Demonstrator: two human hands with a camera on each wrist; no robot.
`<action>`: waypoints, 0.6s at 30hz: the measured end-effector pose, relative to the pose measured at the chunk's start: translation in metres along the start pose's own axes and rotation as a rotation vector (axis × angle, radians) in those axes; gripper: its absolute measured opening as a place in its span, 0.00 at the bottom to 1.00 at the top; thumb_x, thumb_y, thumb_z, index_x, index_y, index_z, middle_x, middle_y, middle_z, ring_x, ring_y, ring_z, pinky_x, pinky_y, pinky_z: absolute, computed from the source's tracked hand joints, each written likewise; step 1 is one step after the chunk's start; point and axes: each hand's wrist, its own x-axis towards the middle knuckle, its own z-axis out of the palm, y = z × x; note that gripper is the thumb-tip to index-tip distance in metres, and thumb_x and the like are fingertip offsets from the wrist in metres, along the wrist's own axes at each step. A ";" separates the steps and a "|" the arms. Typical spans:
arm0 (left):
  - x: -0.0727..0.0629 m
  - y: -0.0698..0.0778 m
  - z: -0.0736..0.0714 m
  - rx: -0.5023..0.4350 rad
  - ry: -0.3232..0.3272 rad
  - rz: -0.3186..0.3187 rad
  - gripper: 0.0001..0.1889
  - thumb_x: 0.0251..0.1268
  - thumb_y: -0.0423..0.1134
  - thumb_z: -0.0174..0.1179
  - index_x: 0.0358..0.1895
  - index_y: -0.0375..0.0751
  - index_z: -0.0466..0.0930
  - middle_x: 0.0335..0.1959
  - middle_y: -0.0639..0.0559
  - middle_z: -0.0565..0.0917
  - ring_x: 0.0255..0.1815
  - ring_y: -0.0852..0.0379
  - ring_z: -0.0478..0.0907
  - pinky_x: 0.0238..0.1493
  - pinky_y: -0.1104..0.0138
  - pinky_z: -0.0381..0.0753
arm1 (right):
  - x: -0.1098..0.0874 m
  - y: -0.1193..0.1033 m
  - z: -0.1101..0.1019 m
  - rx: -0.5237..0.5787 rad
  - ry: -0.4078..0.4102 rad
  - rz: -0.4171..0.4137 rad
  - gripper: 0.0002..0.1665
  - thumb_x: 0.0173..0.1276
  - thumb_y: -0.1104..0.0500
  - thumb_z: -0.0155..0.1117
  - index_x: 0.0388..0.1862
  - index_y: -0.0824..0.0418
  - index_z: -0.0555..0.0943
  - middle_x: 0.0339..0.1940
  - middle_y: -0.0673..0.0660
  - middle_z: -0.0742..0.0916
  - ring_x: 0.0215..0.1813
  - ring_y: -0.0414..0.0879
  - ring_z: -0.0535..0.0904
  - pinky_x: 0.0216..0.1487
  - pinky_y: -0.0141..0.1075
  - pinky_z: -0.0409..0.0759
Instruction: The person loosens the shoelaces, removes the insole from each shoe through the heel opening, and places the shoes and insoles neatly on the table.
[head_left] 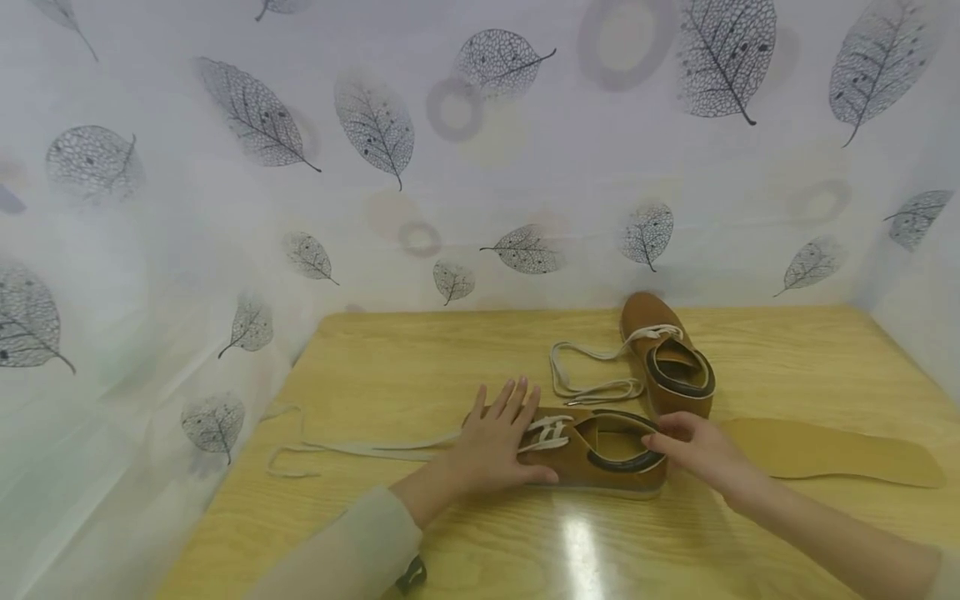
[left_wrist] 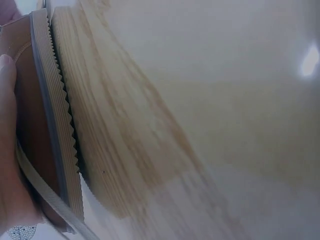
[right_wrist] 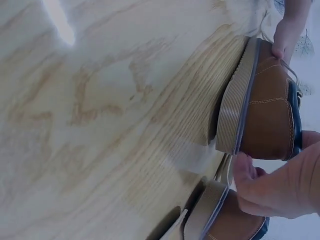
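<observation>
A brown lace-up shoe (head_left: 600,479) lies on its sole on the wooden table, its toe toward the left and its collar showing dark padding. Across the toe and lower laces, my left hand (head_left: 495,454) rests with fingers straight and spread. At the heel, my right hand (head_left: 697,454) grips the back of the shoe, thumb at the collar and other fingers curled down behind. The right wrist view shows these fingers (right_wrist: 245,172) right at the heel's lower edge. White laces (head_left: 375,450) trail from under my left hand to the left.
The matching brown shoe (head_left: 652,321) stands behind, toe pointing away, with its lace (head_left: 592,392) looped on the wooden table (head_left: 465,542). A flat tan insole (head_left: 832,450) lies to the right. A leaf-patterned sheet (head_left: 420,167) hangs behind and along the sides.
</observation>
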 end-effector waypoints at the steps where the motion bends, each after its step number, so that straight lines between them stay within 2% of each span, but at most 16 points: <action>1: 0.000 0.000 0.000 -0.002 0.003 0.000 0.58 0.52 0.81 0.36 0.76 0.41 0.34 0.76 0.42 0.35 0.77 0.43 0.39 0.72 0.40 0.39 | -0.001 -0.001 0.001 -0.064 0.043 -0.055 0.33 0.67 0.52 0.60 0.60 0.77 0.67 0.50 0.69 0.80 0.48 0.57 0.79 0.48 0.49 0.80; 3: -0.001 0.000 0.000 -0.003 0.009 -0.001 0.58 0.52 0.81 0.35 0.76 0.41 0.34 0.76 0.42 0.35 0.77 0.43 0.39 0.72 0.41 0.40 | -0.003 -0.004 0.005 -0.172 0.140 -0.209 0.29 0.64 0.56 0.65 0.57 0.74 0.71 0.52 0.70 0.78 0.50 0.60 0.78 0.48 0.49 0.81; 7: -0.001 0.000 0.001 -0.007 0.011 -0.006 0.58 0.52 0.81 0.35 0.76 0.41 0.34 0.76 0.42 0.35 0.77 0.44 0.38 0.72 0.41 0.41 | -0.001 -0.012 0.014 -0.468 0.376 -0.625 0.25 0.47 0.67 0.75 0.46 0.68 0.80 0.43 0.60 0.81 0.43 0.54 0.79 0.41 0.46 0.82; 9: -0.002 0.000 0.000 -0.007 0.009 -0.009 0.58 0.52 0.81 0.34 0.76 0.41 0.35 0.76 0.42 0.36 0.77 0.44 0.38 0.72 0.41 0.41 | 0.000 -0.017 0.017 -0.599 0.456 -0.795 0.26 0.39 0.71 0.78 0.41 0.65 0.81 0.39 0.57 0.82 0.41 0.52 0.78 0.38 0.44 0.82; 10: -0.002 0.000 0.000 -0.008 0.007 -0.009 0.58 0.52 0.81 0.33 0.76 0.41 0.35 0.77 0.41 0.36 0.77 0.44 0.38 0.72 0.41 0.41 | 0.001 -0.019 0.018 -0.653 0.473 -0.853 0.26 0.36 0.72 0.78 0.39 0.64 0.82 0.39 0.56 0.82 0.41 0.52 0.78 0.38 0.43 0.82; 11: -0.002 0.000 0.000 -0.007 0.006 -0.008 0.58 0.52 0.82 0.33 0.76 0.41 0.35 0.77 0.41 0.37 0.77 0.44 0.38 0.72 0.41 0.42 | 0.002 -0.022 0.019 -0.695 0.466 -0.885 0.26 0.35 0.72 0.78 0.38 0.64 0.82 0.38 0.55 0.82 0.40 0.51 0.78 0.38 0.42 0.82; 13: -0.002 0.000 -0.001 -0.006 0.001 -0.003 0.58 0.52 0.81 0.33 0.76 0.40 0.36 0.77 0.40 0.39 0.77 0.43 0.39 0.72 0.41 0.43 | 0.001 -0.028 0.020 -0.767 0.417 -0.883 0.24 0.37 0.75 0.76 0.37 0.63 0.81 0.36 0.54 0.82 0.39 0.49 0.77 0.36 0.38 0.83; 18: 0.000 -0.002 -0.005 0.002 -0.044 0.005 0.58 0.53 0.80 0.37 0.76 0.41 0.33 0.77 0.41 0.40 0.77 0.43 0.40 0.73 0.42 0.43 | -0.003 -0.043 0.025 -0.957 0.233 -0.773 0.24 0.37 0.80 0.74 0.35 0.66 0.79 0.34 0.55 0.79 0.38 0.49 0.75 0.36 0.34 0.82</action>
